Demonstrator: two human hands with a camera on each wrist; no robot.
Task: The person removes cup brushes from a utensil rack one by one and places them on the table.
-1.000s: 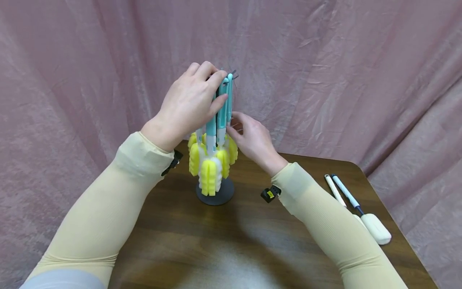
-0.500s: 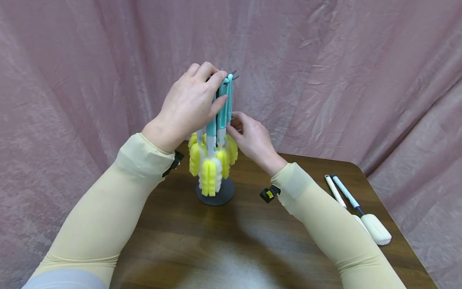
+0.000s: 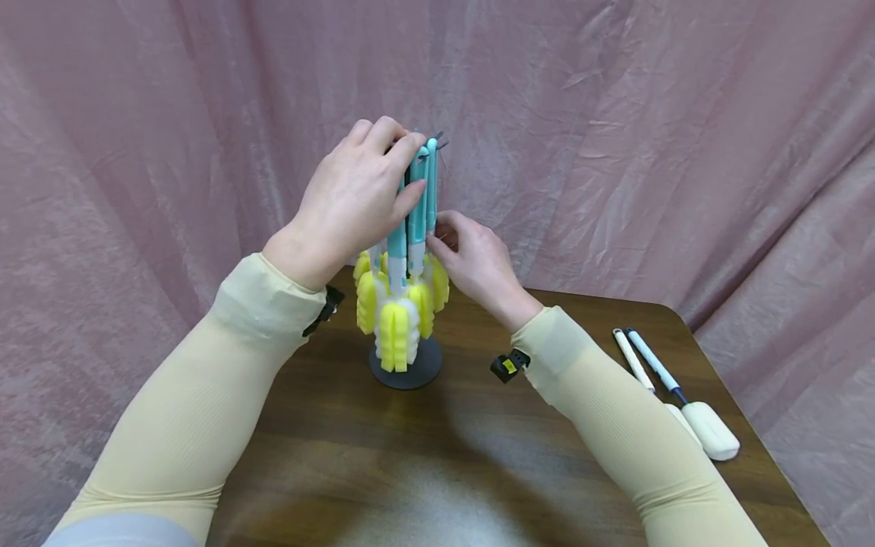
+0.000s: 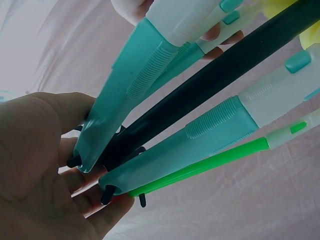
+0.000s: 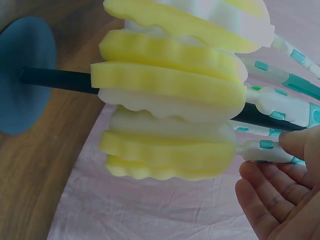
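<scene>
While the stand point(image 3: 405, 363) is sitting near the middle of the counter point(image 3: 424, 456), its dark pole point(image 4: 210, 85) is running straight up, and the sponge brushes point(image 3: 414, 205) are hanging from hooks at its top with their long axes vertical: teal handles pointing up, yellow-and-white sponge heads point(image 3: 396, 334) pointing down and clustering just above the round base. In the left wrist view a green handle point(image 4: 210, 162) is showing among the teal ones.

The left hand point(image 3: 355, 199) is reaching over from the left with its wrist raised, its fingers curling around the handle tops and the hooks, so it is gripping the upper ends of the brushes. The right hand point(image 3: 478, 262) is coming in lower from the right, palm turned toward the stand; in the right wrist view its thumb and fingertips point(image 5: 300, 142) are pinching the white part of one handle point(image 5: 265, 150) just above the sponge, with the other fingers lying loosely bent beneath. Both forearms are wearing pale yellow sleeves point(image 3: 198, 410), each with a small black clip at the cuff.

At the right edge of the dark wooden counter, two other brushes point(image 3: 673, 395) with white heads are lying side by side, well apart from the stand. Creased pink cloth point(image 3: 649, 152) is hanging behind and around the counter.
</scene>
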